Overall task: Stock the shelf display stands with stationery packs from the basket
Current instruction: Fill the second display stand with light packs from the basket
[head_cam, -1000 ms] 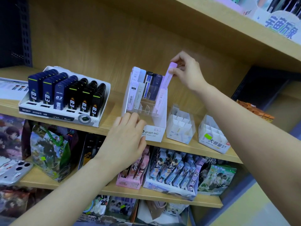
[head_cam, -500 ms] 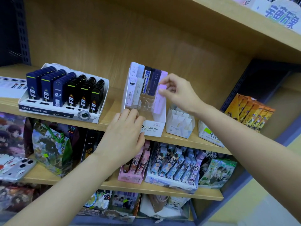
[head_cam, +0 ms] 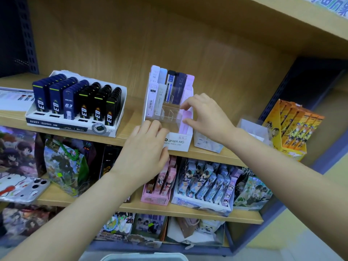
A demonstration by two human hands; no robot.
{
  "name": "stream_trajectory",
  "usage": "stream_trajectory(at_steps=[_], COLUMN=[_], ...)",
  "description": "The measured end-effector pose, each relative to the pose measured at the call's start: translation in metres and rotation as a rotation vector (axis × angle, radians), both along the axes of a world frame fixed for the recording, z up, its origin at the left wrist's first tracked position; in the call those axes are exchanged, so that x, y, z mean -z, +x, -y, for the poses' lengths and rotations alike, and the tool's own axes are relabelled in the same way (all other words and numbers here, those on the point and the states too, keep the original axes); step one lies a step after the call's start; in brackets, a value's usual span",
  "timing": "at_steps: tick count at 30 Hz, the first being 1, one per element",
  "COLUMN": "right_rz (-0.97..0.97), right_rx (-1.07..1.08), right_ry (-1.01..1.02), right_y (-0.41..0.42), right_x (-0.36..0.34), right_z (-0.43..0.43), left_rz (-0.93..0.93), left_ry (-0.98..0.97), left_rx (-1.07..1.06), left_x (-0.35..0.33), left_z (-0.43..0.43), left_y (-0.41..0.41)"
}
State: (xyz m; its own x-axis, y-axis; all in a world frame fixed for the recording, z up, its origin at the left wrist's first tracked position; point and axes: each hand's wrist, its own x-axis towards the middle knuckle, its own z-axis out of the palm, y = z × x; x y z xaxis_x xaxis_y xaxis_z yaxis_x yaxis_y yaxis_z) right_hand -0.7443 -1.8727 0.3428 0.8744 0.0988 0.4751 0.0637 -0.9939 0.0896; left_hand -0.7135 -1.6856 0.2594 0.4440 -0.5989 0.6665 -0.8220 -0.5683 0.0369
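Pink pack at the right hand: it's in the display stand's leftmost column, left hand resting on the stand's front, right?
No. The head view shows the pink pack in the display stand's rightmost column, at the right hand; the left hand does rest on the stand's front.
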Motion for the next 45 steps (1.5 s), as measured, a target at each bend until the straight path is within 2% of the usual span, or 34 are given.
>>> stream_trajectory(at_steps=[3, 7, 10, 14, 19, 23, 25, 29, 33, 38, 45], right_rz=[0.062, 0.27, 0.267, 0.122, -0.263, -0.656, -0.851, -1.073, -1.091, -1.172, -1.142], right_rx=[0.033, -0.013, -0.096, -0.193, -0.19, -0.141, -0.063, 0.086, 0.075, 0.055, 0.12], right_ry=[-0.008, 0.04, 0.002, -0.041, -0.062, 0.161, 0.263, 0.462, 0.593, 0.66, 0.433], right_y=[-0.006, -0.029, -0.051, -0.075, -0.096, -0.111, -0.121, -0.139, -0.15, -0.146, -0.135], right_x=[0.007, 0.031, 0.065, 0.131, 0.237, 0.322, 0.364, 0.423, 0.462, 0.496, 0.52], right_z=[-0.007, -0.022, -0.032, -0.038, -0.037, -0.039, -0.041, -0.062, -0.087, -0.108, -0.126], left_rz=[0.009, 0.106, 0.133, 0.015, -0.25, -0.495, -0.706, -1.096, -1.314, -1.39, -1.396], left_ry=[-0.011, -0.042, -0.077, -0.004, 0.139, 0.294, 0.356, 0.299, 0.096, -0.035, -0.225], left_rx=[0.018, 0.071, 0.105, 0.088, -0.023, -0.126, -0.207, -0.325, -0.308, -0.384, -0.449], left_x=[0.001, 0.018, 0.052, 0.116, 0.216, 0.288, 0.317, 0.353, 0.369, 0.375, 0.366], left_z=[-0.004, -0.019, -0.036, -0.06, -0.092, -0.114, -0.119, -0.114, -0.104, -0.099, -0.083], left_y=[-0.002, -0.013, -0.023, -0.032, -0.037, -0.039, -0.041, -0.053, -0.07, -0.081, -0.091])
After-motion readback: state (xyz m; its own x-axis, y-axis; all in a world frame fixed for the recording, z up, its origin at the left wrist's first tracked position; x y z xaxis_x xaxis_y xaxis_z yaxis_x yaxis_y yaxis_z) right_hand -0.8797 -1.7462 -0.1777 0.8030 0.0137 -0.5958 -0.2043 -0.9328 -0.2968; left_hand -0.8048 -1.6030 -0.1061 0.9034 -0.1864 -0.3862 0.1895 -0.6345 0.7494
